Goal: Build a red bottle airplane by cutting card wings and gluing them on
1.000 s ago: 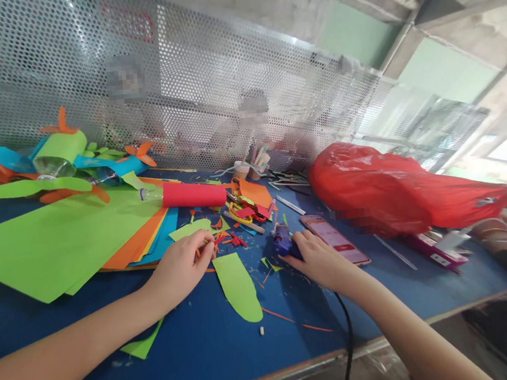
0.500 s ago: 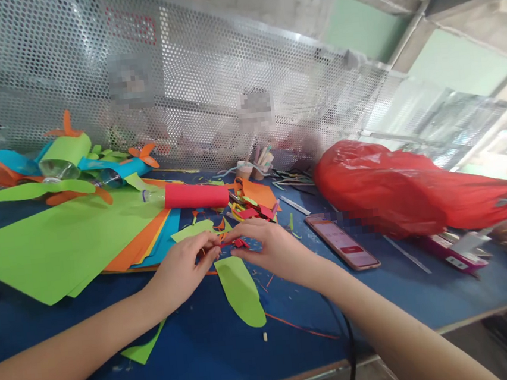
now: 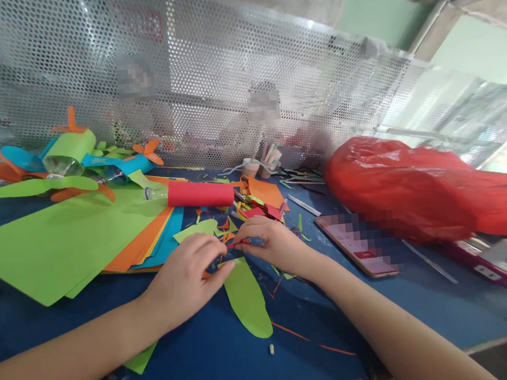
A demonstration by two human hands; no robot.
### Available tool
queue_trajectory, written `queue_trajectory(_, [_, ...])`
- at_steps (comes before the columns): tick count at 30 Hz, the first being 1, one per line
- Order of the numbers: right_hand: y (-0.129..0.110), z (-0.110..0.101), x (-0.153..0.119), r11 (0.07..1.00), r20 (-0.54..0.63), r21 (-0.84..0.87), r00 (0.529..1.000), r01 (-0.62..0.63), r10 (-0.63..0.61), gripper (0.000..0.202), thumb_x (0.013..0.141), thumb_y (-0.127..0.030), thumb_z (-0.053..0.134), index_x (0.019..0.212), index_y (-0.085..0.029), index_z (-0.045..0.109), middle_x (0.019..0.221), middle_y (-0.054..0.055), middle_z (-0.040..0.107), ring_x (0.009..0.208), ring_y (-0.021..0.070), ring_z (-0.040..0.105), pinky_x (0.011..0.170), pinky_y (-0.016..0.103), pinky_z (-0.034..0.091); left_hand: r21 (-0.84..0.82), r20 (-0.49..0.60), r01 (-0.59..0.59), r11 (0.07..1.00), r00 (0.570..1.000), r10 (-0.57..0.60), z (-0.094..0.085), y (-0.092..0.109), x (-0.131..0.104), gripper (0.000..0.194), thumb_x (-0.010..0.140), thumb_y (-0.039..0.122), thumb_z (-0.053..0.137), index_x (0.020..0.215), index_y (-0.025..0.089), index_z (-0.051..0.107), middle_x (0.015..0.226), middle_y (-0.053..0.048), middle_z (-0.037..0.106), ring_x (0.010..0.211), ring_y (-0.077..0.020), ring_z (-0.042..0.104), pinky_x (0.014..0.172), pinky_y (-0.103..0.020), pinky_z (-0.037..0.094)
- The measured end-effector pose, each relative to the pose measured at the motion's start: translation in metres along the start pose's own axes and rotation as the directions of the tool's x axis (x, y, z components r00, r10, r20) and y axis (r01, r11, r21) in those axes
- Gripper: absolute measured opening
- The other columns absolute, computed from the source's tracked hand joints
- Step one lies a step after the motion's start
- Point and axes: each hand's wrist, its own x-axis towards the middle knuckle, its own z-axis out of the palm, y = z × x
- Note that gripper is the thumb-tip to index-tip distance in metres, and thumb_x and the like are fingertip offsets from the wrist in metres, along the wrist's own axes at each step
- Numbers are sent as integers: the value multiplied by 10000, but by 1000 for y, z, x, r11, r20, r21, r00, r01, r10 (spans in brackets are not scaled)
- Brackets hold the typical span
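Observation:
My right hand pinches a thin red paper scrap between thumb and fingers, low above the table. Facing it is my left hand, its thumb spread away from the fingers; whether its fingertips touch the scrap's left end I cannot tell. Just below both hands lies a green paper blade with a rounded lower end. A smaller green cutout rests behind my left hand. Farther back, a plastic bottle wrapped in red paper lies on its side.
Large green sheets cover the left of the blue table. Paper-and-bottle models with propellers stand behind them. Colored scraps pile up beyond my hands. To the right are a phone and a red plastic bag.
My left thumb has moved down and apart from its fingers. My right hand still pinches the red scrap, which sits lower between its fingers. The view has shifted slightly.

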Motion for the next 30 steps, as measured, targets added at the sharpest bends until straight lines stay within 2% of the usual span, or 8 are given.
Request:
queue_trajectory(1, [2, -1, -2, 1000, -16, 2, 1000, -15, 15, 71, 813, -147, 654, 864, -163, 701, 840, 61, 683, 820, 171, 615, 758, 283, 487, -3, 30, -79, 997, 996, 79, -1, 7, -3, 168, 901, 242, 499, 895, 139, 632, 905, -94, 668, 888, -219, 618, 825, -379, 520])
queue_trajectory(3, [3, -2, -4, 999, -17, 11, 999, -47, 47, 68, 806, -156, 664, 854, -168, 710, 851, 62, 682, 835, 173, 618, 779, 290, 489, -23, 151, -138, 990, 979, 140, -2, 21, -10, 222, 917, 254, 468, 957, 136, 651, 951, -100, 679, 907, -223, 625, 842, -376, 528])
queue_trajectory(5, [2, -1, -6, 998, 20, 22, 998, -67, 66, 66, 814, -175, 658, 849, -182, 713, 839, 50, 683, 819, 167, 620, 770, 289, 491, -2, 239, -135, 991, 962, 131, -2, 34, -16, 297, 913, 319, 469, 1024, 117, 657, 1028, -128, 683, 947, -255, 630, 838, -392, 543])
queue_trajectory(8, [-1, 0, -7, 997, 88, 34, 994, -64, 61, 65, 820, -191, 655, 854, -189, 710, 823, 40, 690, 798, 163, 624, 750, 283, 492, 86, 307, -169, 982, 942, 135, 1, 46, -22, 409, 922, 387, 424, 1024, 83, 678, 1054, -162, 696, 991, -300, 631, 851, -430, 544])
queue_trajectory(13, [-4, 2, -6, 999, 154, -4, 987, -53, 53, 59, 799, -174, 679, 855, -175, 697, 839, 38, 700, 817, 167, 625, 774, 296, 485, 195, 363, -247, 949, 917, 164, 5, 51, -26, 536, 925, 456, 356, 1103, 50, 656, 1123, -193, 677, 1026, -321, 630, 859, -421, 541])
queue_trajectory(17, [-3, 2, -5, 1000, 185, -28, 983, 6, -1, 63, 833, -190, 644, 854, -179, 702, 876, 43, 696, 856, 170, 606, 811, 304, 471, 216, 395, -265, 940, 904, 164, 5, 52, -28, 539, 918, 463, 362, 1110, 53, 655, 1140, -192, 671, 1035, -320, 629, 853, -409, 543])
queue_trajectory(30, [-4, 3, -3, 999, 221, -31, 975, 15, -8, 113, 861, -201, 609, 853, -186, 721, 840, 34, 698, 797, 156, 605, 762, 276, 465, 235, 381, -268, 934, 910, 165, 7, 51, -28, 520, 923, 450, 355, 1100, 64, 655, 1123, -182, 680, 1014, -308, 633, 839, -400, 541])
